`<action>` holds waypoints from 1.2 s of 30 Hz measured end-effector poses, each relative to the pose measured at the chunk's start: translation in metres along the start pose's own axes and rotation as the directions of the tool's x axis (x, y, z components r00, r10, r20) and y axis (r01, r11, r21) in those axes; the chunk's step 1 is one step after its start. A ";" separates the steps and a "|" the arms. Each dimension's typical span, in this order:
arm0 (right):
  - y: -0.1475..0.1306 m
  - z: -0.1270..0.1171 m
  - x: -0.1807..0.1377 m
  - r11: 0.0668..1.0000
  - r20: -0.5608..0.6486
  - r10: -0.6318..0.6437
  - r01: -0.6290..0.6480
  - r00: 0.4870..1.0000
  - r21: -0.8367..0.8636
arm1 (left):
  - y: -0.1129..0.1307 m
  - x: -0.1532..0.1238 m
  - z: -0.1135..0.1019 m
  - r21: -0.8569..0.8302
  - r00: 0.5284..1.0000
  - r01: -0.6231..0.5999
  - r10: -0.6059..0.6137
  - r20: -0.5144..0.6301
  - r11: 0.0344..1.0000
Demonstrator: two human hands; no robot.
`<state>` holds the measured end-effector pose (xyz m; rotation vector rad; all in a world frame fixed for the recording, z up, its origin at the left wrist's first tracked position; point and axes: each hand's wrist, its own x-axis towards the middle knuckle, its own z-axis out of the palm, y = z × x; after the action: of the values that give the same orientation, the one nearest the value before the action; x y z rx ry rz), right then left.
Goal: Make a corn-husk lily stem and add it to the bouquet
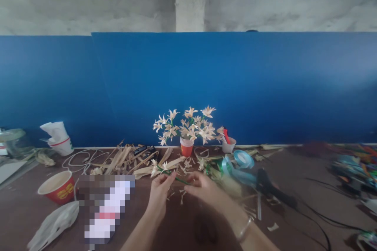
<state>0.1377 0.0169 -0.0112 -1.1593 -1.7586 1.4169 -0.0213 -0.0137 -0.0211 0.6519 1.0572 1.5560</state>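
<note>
Between my hands is a flower stem (181,180) wrapped in green, with small cream flowers (154,168) at its left end. My left hand (161,185) pinches it just below the blooms, thumb on top. My right hand (203,186) has its fingers closed around the lower end of the stem. Just beyond, a red and white paper cup (186,147) holds a bunch of cream dried-husk flowers (193,125). Scraps of husk (182,197) lie on the table beneath and around my hands.
Dried husks (120,159) are heaped at the back left, near a red paper bowl (60,188). On the right lie light-blue ribbon (244,159), a black glue-gun-like tool (273,190) with its cord, and a white cup (229,146). A blue partition (188,74) stands behind the table.
</note>
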 end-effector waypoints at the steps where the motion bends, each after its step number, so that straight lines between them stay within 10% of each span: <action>1: -0.005 0.000 -0.002 0.996 -0.050 -0.045 0.041 0.998 -0.076 | 0.000 0.000 0.000 0.011 1.000 -0.012 0.012 -0.001 1.000; 6: -0.025 -0.001 -0.013 0.928 -0.016 -0.150 0.136 0.988 -0.348 | -0.001 0.001 -0.001 0.013 0.999 -0.046 0.046 0.006 0.999; 13: -0.017 0.005 -0.007 0.996 0.201 0.007 -0.025 0.980 0.088 | 0.005 -0.004 0.002 -0.094 0.993 -0.016 0.027 0.119 0.995; 19: -0.022 0.008 -0.009 0.989 0.263 0.014 -0.052 0.965 0.139 | 0.004 -0.005 0.002 -0.089 0.987 0.012 0.003 0.161 0.996; 29: -0.024 0.016 -0.010 0.990 -0.148 -0.083 0.064 0.986 -0.126 | -0.001 -0.007 0.006 -0.090 0.994 0.038 -0.028 0.110 0.995; 36: -0.025 0.013 -0.012 0.984 0.194 0.015 -0.049 0.981 0.174 | -0.001 -0.008 0.003 -0.103 0.986 0.074 -0.057 0.157 0.992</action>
<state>0.1254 -0.0005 0.0104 -0.9886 -1.7051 1.7166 -0.0160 -0.0199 -0.0198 0.6448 0.8643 1.4710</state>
